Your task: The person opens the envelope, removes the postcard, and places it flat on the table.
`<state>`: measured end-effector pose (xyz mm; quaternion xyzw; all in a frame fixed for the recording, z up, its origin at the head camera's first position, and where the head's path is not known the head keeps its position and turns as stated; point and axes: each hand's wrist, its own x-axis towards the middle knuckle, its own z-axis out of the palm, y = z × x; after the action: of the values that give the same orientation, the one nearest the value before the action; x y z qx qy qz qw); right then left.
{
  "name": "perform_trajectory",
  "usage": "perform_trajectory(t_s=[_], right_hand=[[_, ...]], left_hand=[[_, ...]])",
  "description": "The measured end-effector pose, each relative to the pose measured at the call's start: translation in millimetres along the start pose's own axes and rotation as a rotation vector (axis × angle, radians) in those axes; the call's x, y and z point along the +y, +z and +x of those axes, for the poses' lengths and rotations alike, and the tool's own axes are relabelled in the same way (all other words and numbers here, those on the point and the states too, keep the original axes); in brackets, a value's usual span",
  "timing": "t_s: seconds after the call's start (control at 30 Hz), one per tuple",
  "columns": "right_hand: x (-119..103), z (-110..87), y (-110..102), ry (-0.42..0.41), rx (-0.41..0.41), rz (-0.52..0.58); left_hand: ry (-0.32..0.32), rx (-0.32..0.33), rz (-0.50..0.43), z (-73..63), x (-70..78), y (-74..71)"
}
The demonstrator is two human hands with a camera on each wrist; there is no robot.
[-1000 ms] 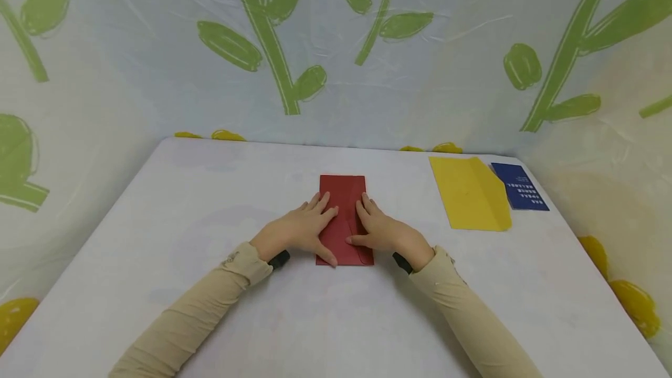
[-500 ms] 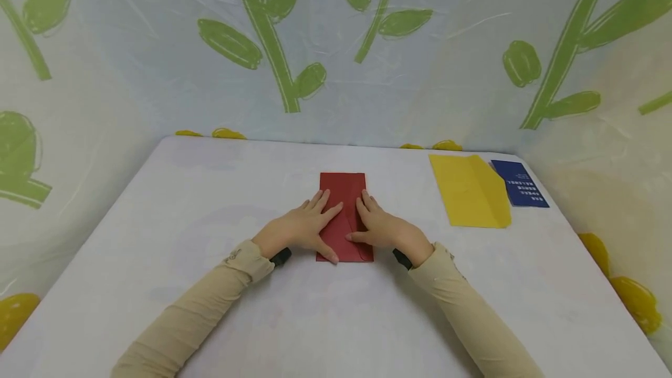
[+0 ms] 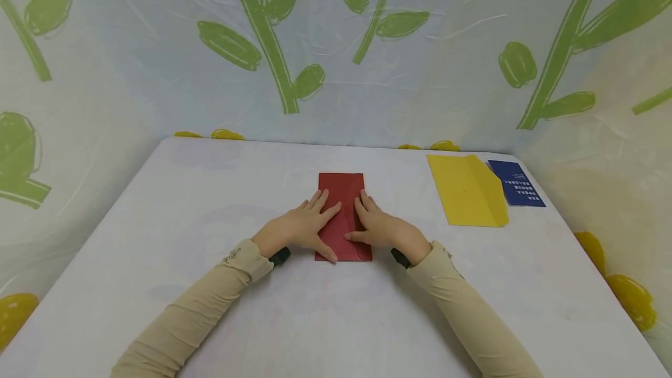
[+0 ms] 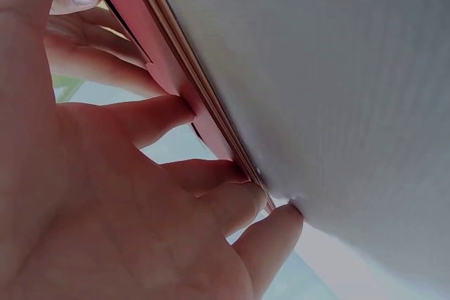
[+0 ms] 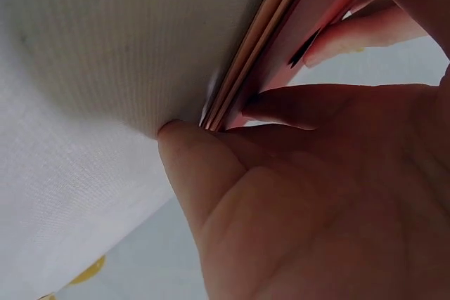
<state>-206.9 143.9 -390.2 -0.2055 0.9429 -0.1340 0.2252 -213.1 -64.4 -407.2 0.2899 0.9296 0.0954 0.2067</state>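
Note:
A red envelope point(image 3: 338, 231) lies upright-lengthwise on the white table in the head view, its pointed flap line showing on the right half. My left hand point(image 3: 306, 227) is spread flat over its left side, thumb near the bottom edge. From the other side, my right hand point(image 3: 385, 230) rests its fingertips on the right edge, thumb on the flap. Both wrist views show a thick layered edge along the red envelope point(image 4: 158, 40), low against the table. In the right wrist view, the little finger of the right hand point(image 5: 316, 187) touches the tabletop beside that edge.
At the back right lies a yellow envelope point(image 3: 464, 194) with its flap spread out. It overlaps a dark blue card point(image 3: 520, 185) with white print. White sheeting point(image 3: 409, 92) with green plants hangs behind the table point(image 3: 236, 331) and at both sides.
My left index finger has shifted slightly inward over the red envelope since a second ago. Otherwise both hands hold their places; the whole view moved a touch.

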Motion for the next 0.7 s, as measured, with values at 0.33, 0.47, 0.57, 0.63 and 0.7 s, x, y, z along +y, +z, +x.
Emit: perform_trajectory(t_s=[0.33,0.47,0.57,0.63,0.7], right_hand=[[-0.4,-1.8,-1.7,-0.01,-0.036,0.04],[-1.2,-2.3,-1.8,-0.006,-0.044,0.056],[-1.2,-2.1,-2.1,-0.004,-0.051,0.067],[0.5,-1.6,-2.6,-0.007,-0.053,0.085],[2.6,-1.8,-4.9,-0.016,-0.058,0.118]], left_hand=[[0.003,0.004,0.0,1.6,-1.3,1.5],[0.002,0.007,0.005,2.2,-0.6,1.6],[-0.004,0.005,0.012,2.2,0.4,1.2],[-0.006,0.007,0.012,2.3,0.8,1.1],[-0.006,0.01,0.013,2.3,1.1,0.9]])
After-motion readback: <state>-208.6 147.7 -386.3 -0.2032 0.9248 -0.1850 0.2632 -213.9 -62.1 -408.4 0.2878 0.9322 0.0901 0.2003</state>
